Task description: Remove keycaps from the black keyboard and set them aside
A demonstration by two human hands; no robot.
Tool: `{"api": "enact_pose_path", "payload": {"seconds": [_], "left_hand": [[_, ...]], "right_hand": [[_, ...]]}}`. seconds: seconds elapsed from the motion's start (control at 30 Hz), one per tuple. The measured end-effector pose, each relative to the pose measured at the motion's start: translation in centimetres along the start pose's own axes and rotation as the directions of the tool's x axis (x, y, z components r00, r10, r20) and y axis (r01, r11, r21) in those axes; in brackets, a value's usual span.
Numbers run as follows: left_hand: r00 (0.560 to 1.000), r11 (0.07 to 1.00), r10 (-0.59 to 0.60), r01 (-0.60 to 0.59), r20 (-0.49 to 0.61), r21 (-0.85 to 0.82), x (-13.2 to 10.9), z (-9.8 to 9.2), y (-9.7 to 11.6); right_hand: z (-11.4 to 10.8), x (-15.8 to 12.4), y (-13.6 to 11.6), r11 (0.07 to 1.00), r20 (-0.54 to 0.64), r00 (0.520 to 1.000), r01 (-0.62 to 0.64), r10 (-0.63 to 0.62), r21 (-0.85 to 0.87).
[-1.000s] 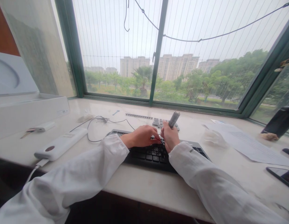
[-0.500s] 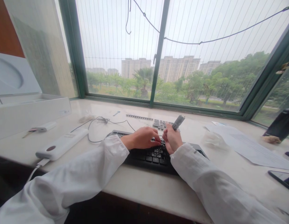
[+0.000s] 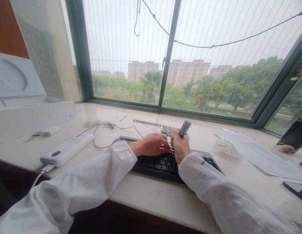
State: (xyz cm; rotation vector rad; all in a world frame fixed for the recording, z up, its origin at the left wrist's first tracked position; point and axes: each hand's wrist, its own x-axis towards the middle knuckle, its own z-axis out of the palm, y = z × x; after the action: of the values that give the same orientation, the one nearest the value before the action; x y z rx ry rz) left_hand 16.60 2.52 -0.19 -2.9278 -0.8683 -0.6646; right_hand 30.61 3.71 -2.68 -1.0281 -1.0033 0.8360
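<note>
A black keyboard [image 3: 163, 166] lies in front of me, partly covered by both hands. My left hand [image 3: 154, 144] rests over its middle, thumb and fingertips drawn together at the keys; whether a small part is between them I cannot make out. Close beside it, my right hand [image 3: 179, 146] is wrapped round a dark grey tool [image 3: 185, 128], whose flat, squared end sticks up out of the fist. The tool's lower end is hidden near the keys. Behind the hands, loose keycaps [image 3: 166, 130] lie in rows, with a thin strip of small pieces [image 3: 147, 122] to their left.
At left are a white power bank [image 3: 68, 149] with a cable, a white box [image 3: 34, 113] and a key with a white fob [image 3: 50, 131]. A blue stick [image 3: 123, 118] lies farther back. Rightward are a plastic bag [image 3: 226, 148], paper sheets [image 3: 260, 156] and a phone [image 3: 296, 189].
The view has shifted slightly. The tool's upper end in my right hand has tipped a little more upright. My left hand stays at the same keys.
</note>
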Motion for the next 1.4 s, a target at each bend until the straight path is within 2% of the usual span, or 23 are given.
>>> {"api": "enact_pose_path", "payload": {"seconds": [0.1,0.2,0.33,0.47,0.63,0.9,1.2,1.4], "left_hand": [[1.0,1.0,-0.005,0.005,0.005,0.003,0.0,0.1,0.0],[1.0,1.0,-0.019,0.019,-0.002,0.008,0.0,0.1,0.0],[0.998,0.998,-0.057,0.057,-0.005,0.031,0.0,0.1,0.1],[0.996,0.995,-0.088,0.088,-0.011,0.038,0.0,0.1,0.2],[0.995,0.993,-0.098,0.099,-0.008,0.065,0.0,0.2,0.5],[0.999,0.991,-0.049,0.046,0.023,0.123,-0.3,0.1,1.2],[0.996,0.991,-0.091,0.088,0.02,0.103,0.0,0.7,1.0],[0.995,0.994,-0.098,0.096,0.032,0.052,0.1,0.8,0.7]], "right_hand": [[0.3,0.0,0.1,0.999,-0.06,0.998,-0.033,0.035,0.025],[0.6,0.0,-0.5,0.988,-0.071,0.992,-0.098,0.107,0.117],[0.5,0.2,-1.7,0.928,-0.049,0.966,-0.227,0.252,0.296],[0.0,0.5,-2.3,0.868,-0.005,0.94,-0.313,0.342,0.386],[-0.3,0.6,-2.9,0.879,0.039,0.956,-0.282,0.29,0.385],[-0.6,1.4,-3.0,0.938,-0.018,0.986,-0.152,0.166,0.312],[-0.1,0.7,-2.2,0.901,0.047,0.963,-0.266,0.267,0.342],[-0.1,0.5,-2.0,0.92,0.039,0.965,-0.258,0.258,0.294]]}}
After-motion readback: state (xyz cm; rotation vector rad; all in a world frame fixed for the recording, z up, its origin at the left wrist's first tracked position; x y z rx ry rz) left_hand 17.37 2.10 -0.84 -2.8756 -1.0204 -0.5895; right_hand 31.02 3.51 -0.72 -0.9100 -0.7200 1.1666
